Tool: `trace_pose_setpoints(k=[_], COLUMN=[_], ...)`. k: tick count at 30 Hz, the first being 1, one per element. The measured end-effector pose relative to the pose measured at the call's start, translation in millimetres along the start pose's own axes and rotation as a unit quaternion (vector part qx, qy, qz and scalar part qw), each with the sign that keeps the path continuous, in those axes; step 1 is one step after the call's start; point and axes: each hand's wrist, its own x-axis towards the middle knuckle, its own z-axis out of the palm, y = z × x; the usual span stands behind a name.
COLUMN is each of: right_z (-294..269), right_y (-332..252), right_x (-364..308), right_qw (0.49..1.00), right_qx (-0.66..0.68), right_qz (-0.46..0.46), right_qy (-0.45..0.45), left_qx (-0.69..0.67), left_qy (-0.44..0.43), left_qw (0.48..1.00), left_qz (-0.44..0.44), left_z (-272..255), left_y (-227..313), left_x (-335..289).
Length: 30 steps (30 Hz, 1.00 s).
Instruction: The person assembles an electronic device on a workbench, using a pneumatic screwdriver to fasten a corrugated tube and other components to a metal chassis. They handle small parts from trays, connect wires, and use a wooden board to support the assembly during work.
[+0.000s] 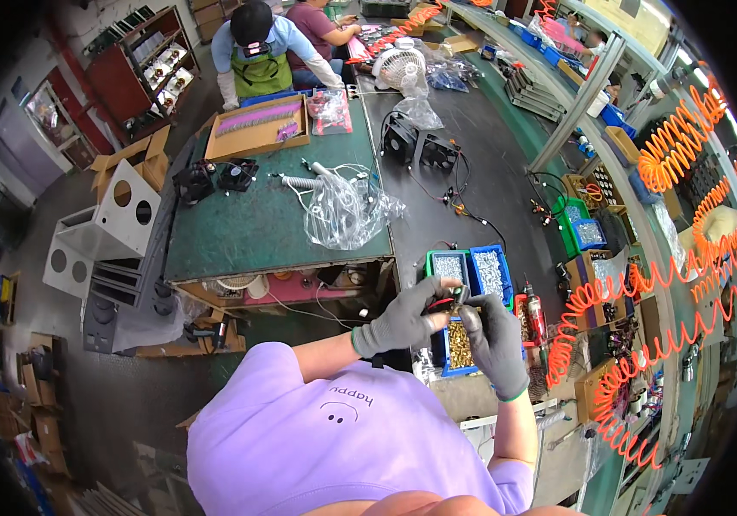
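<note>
Both of my hands wear grey gloves and meet in front of my chest, above several small parts bins. Between their fingertips is a small part with a red and black wire [443, 304]; its exact kind is too small to make out. My left hand [400, 323] pinches it from the left, and the fingers of my right hand [497, 342] close on it from the other side. Below them sits a blue bin of brass-coloured fittings [460, 346]. Just beyond stand a green bin [431, 261] and a blue bin [475, 263], both filled with small silvery hardware.
A red screwdriver-like tool [536, 320] stands right of the bins. Orange coiled hoses [609, 297] hang along the right. Black fans [420, 148] with cables lie farther up the bench. Bagged white cables [342, 211] rest on the green table, where a person [256, 60] works beyond.
</note>
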Motion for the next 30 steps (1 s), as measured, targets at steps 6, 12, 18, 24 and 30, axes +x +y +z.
trace_pose_setpoints(k=[6,12,18,24,30], right_z=[3,8,17,28,39], right_y=[6,22,5,8,25], right_x=[-2,-6,-1,3,-9], right_qw=[0.993,0.981,0.968,0.957,0.961], right_qx=[0.066,0.189,0.225,0.284,0.265], right_qz=[-0.093,-0.004,-0.035,0.048,0.069], right_qy=[-0.026,-0.036,0.101,-0.031,0.023], left_qx=[-0.143,0.207,0.317,0.366,0.401], left_qy=[-0.086,-0.027,-0.02,0.062,0.386], left_qw=[0.981,0.966,0.902,0.874,0.824], left_qz=[-0.103,0.151,0.292,0.313,0.107], left_z=[-14,-24,-28,-27,-130], left_y=[8,22,37,12,-9], left_x=[4,14,22,-4,-66])
